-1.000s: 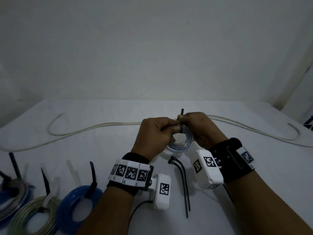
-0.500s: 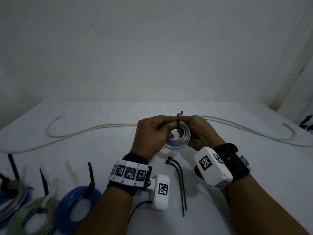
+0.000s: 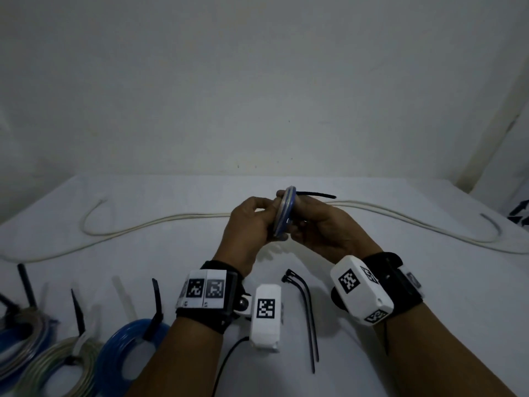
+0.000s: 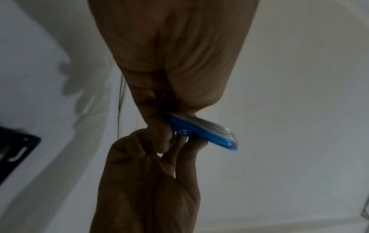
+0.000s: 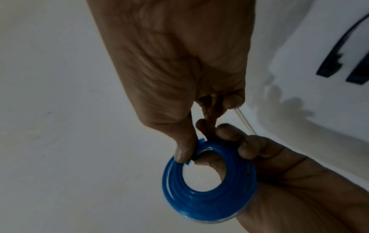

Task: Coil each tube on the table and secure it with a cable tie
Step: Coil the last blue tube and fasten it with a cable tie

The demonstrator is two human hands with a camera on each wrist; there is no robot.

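The white surface [image 3: 429, 282] carries most things: a long pale tube [image 3: 160, 222] lies uncoiled across its far part, and three finished coils [image 3: 128, 342] with ties stand at the near left edge. Two spare black cable ties [image 3: 307, 313] lie between the forearms.

Above the middle of the surface, both hands hold the small blue coil [image 3: 284, 216]. One second ago it lay nearly flat toward the head camera, with its hole visible; now it is turned on edge. The tail of the black cable tie [image 3: 315, 194], which pointed up before, now points to the right beyond the coil. I judge the tie is threaded and being pulled tight (the head of the tie is hidden by fingers).

The left hand [image 3: 252, 224] has its fingers curled around the coil's rim, with the thumb through the hole in the right wrist view. The right hand [image 3: 323, 227] pinches the coil with bent fingers [image 5: 183, 151] at the top; if it also holds the tie, I cannot tell.

If the tie is locked, the pale tube remains to coil.
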